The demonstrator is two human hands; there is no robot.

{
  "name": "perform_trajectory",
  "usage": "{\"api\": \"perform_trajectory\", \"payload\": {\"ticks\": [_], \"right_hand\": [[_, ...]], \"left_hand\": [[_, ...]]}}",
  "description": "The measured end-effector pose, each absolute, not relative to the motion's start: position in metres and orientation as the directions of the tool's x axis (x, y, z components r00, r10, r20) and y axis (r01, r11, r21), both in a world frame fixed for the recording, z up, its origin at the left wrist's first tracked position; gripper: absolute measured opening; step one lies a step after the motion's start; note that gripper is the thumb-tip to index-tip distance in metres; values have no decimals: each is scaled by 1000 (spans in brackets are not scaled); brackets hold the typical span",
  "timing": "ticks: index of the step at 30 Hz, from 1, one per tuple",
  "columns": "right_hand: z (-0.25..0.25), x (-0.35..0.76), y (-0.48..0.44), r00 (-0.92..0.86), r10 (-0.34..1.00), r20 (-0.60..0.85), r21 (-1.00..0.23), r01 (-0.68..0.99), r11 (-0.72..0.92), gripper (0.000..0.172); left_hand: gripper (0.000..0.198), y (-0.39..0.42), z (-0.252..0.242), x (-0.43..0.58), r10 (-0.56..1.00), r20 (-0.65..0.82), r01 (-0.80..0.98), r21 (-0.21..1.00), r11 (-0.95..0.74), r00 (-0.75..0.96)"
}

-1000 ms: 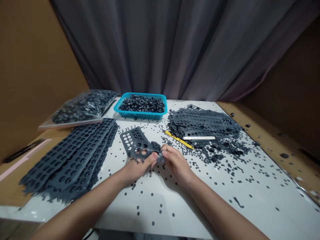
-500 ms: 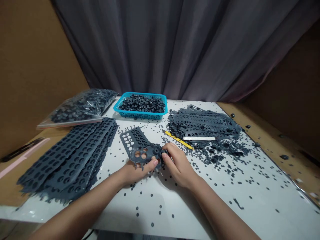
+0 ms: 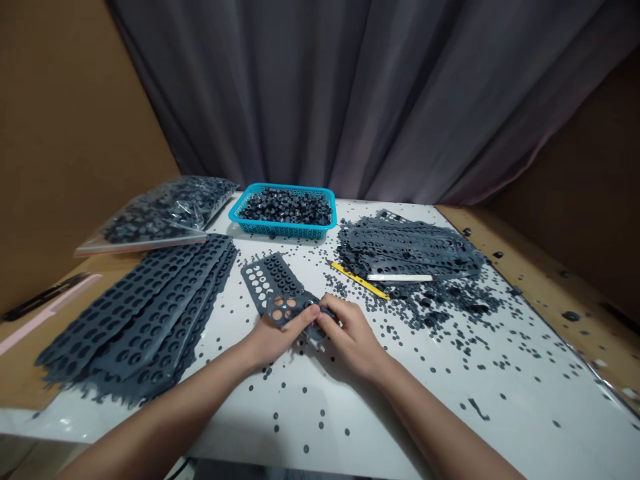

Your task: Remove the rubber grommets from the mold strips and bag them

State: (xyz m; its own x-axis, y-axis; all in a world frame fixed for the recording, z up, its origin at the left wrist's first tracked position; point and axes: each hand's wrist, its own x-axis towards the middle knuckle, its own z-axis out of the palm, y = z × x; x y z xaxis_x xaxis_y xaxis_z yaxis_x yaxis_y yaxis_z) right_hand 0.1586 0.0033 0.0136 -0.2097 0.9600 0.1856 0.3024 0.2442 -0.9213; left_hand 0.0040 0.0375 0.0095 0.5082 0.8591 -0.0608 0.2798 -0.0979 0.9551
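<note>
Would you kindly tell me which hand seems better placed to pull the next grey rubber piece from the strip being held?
Probably the right hand: its fingertips pinch the end of the grey rubber strip, where pieces seem to remain, while the left hand lies across the emptied holes.

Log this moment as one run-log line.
left hand: gripping perforated grey rubber strip | right hand: pinching same strip | beyond: blue plastic basket
</note>
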Motion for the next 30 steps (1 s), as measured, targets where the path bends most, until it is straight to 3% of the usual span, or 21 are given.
{"api": "perform_trajectory", "payload": {"ticks": [2,5,8,10,13,16,18,22,25,27,30], "right_hand": [[9,154,5,-180,981,68,-997,34,76,21],[5,154,11,-143,990,-19,-943,-327,-65,24],[9,163,18,-82,997,-6,-879,-474,-44,32],[15,172,19,-41,998,54,-904,-427,32,32],[23,180,13,-17,977,213,-977,-18,212,27],[26,178,5,-166,942,293,-836,434,336,18],[25,175,2,-274,921,277,-741,550,386,16],[22,169,2,-350,906,238,-683,604,412,14],[20,169,3,-345,919,189,-708,601,371,19],[19,169,3,-339,927,161,-788,521,327,23],[18,170,5,-331,938,105,-944,264,198,26]], "left_hand": [[39,37,6,5,865,-90,211,977,-19,493],[41,39,0,3,844,-83,95,995,37,530],[42,41,-4,-2,828,-137,42,990,135,543],[40,41,-4,-4,836,-178,98,984,149,518],[35,40,0,-3,836,-144,225,974,25,529],[27,40,5,0,801,-39,298,938,-176,598],[22,40,7,1,782,47,325,893,-312,622],[16,42,6,1,725,171,379,760,-528,667],[17,42,7,1,662,198,340,733,-590,722],[20,41,10,0,634,195,285,769,-572,748],[24,39,14,-1,634,147,234,847,-477,759]]}}
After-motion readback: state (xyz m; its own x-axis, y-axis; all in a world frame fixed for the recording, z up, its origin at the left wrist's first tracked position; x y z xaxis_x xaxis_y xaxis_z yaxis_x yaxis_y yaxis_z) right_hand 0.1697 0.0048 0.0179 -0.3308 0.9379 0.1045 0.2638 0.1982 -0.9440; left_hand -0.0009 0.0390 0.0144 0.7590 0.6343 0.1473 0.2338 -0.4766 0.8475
